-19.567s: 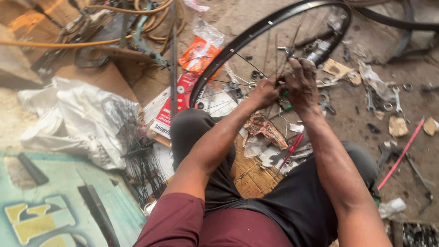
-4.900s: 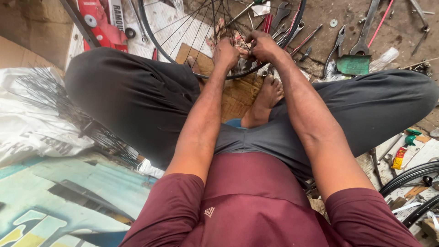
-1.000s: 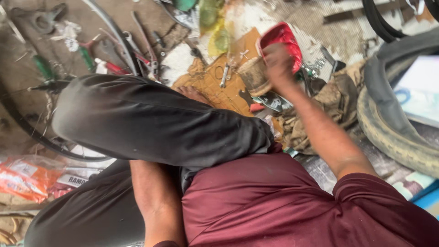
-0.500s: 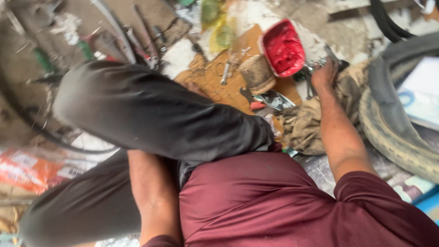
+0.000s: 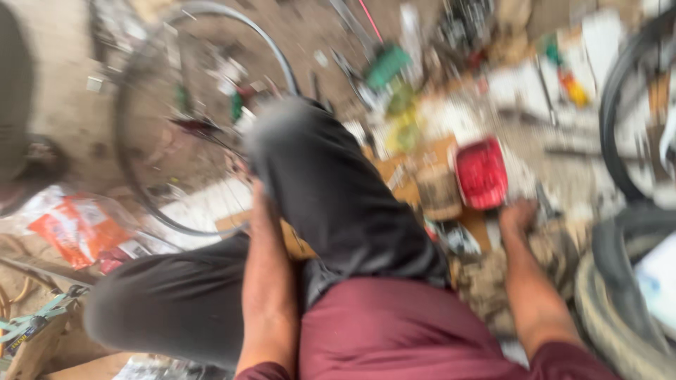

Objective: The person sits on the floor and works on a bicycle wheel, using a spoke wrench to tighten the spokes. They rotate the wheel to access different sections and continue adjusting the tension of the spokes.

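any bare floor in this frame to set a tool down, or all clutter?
Frame is blurred. Barest patch: brown floor far left, outside the bicycle rim. Crowded: around the red tray, where the right hand rests among scraps, and toward the tyre.

A dirt floor [image 5: 63,91] carries a bicycle wheel [image 5: 176,127], an orange plastic wrapper [image 5: 74,229], a red tray [image 5: 481,174], a green tool [image 5: 386,65], a brown cardboard sheet [image 5: 415,169] and a worn tyre [image 5: 620,309], all blurred
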